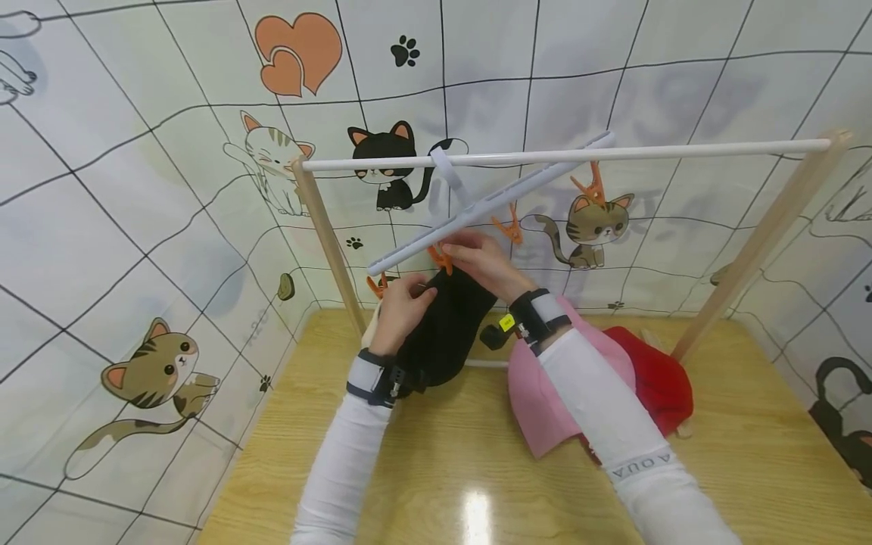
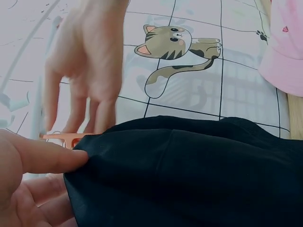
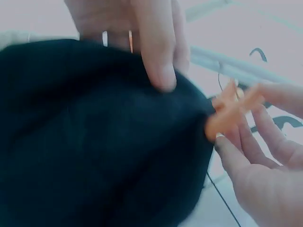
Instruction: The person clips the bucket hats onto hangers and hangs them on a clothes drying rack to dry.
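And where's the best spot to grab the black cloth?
I'd pinch the black cloth by its thin top edge, just beside its orange clip, coming from the left, as the left hand does. The rest hangs below, so that edge should pinch easily, and the right hand holds the clip.

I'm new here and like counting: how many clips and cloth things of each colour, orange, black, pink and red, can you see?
Orange clips: 4
Black cloth: 1
Pink cloth: 1
Red cloth: 1
Total: 7
A pale edge behind the left hand is too hidden to identify, so it isn't counted.
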{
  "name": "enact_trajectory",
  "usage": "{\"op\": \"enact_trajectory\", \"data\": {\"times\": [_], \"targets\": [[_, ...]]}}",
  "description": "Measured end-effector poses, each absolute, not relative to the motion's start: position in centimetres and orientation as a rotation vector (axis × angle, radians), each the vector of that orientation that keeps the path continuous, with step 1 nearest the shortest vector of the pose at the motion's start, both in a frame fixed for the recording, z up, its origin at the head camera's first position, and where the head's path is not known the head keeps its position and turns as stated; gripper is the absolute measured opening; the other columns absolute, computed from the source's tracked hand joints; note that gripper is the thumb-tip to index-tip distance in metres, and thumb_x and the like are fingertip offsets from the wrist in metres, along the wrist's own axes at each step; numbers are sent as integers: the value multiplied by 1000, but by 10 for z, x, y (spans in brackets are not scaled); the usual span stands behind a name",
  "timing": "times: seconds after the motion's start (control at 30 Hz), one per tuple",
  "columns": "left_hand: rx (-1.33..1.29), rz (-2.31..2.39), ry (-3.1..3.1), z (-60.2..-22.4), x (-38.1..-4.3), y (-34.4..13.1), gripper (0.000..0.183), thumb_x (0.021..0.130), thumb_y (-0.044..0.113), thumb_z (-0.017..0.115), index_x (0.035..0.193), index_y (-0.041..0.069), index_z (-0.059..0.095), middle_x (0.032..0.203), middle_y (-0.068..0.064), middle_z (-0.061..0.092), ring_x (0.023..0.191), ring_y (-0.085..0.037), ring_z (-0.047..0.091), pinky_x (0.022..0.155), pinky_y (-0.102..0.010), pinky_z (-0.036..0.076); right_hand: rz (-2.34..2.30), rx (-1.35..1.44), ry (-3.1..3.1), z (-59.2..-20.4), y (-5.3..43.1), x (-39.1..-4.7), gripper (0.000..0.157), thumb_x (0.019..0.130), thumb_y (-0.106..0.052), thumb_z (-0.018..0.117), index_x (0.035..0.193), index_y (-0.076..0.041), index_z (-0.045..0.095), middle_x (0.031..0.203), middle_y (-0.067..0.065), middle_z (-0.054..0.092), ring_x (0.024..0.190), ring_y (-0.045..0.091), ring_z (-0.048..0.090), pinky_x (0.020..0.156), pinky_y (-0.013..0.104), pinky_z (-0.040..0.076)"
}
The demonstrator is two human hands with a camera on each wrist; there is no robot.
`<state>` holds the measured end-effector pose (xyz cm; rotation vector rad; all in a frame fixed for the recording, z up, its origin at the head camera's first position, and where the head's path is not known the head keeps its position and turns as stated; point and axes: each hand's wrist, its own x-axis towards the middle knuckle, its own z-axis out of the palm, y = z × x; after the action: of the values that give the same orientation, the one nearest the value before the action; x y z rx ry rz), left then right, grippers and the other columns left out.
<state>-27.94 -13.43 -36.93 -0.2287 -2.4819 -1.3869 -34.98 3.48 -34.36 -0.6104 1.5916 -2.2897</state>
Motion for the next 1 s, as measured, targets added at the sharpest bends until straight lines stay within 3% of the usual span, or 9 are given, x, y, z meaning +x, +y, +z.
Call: {"op": "enact_trajectory", "data": {"times": [0.17, 0.33, 0.57, 0.83, 1.0], "targets": [[-197, -1415, -2494, -369, -277, -136, 10, 90, 7, 64, 98, 2, 67, 86, -11, 70, 82, -23, 64, 75, -37, 49, -2249, -543, 1670, -352, 54, -350, 10, 95, 3, 54, 104, -2, 57, 117, 14, 56, 122, 31, 47, 104, 34, 37], [-135, -1437, -2505, -368, -275, -136, 17, 89, 8, 65, 105, 1, 67, 101, -14, 69, 95, -26, 65, 82, -40, 50, -2144, -579, 1749, -366, 69, -347, 13, 96, 1, 54, 109, 2, 56, 127, 26, 48, 126, 40, 42, 102, 38, 39], [-181, -1423, -2399, -360, -268, -133, 21, 88, 4, 64, 109, -2, 65, 107, -17, 68, 97, -28, 66, 84, -40, 52, -2020, -629, 1835, -387, 95, -340, 24, 96, -1, 52, 117, 11, 49, 123, 19, 49, 115, 31, 50, 105, 46, 34], [-259, -1343, -2304, -346, -259, -130, 18, 87, -1, 64, 104, -7, 63, 102, -19, 67, 91, -31, 68, 81, -39, 53, -1945, -578, 1905, -404, 120, -341, 31, 96, -1, 54, 122, 15, 46, 121, 17, 52, 109, 23, 56, 102, 44, 38], [-308, -1284, -2267, -337, -253, -131, 16, 86, -1, 65, 101, -6, 63, 98, -19, 68, 88, -30, 68, 80, -40, 53, -1924, -585, 1909, -412, 129, -339, 36, 96, 1, 53, 126, 19, 43, 116, 12, 56, 110, 26, 55, 102, 48, 37]]}}
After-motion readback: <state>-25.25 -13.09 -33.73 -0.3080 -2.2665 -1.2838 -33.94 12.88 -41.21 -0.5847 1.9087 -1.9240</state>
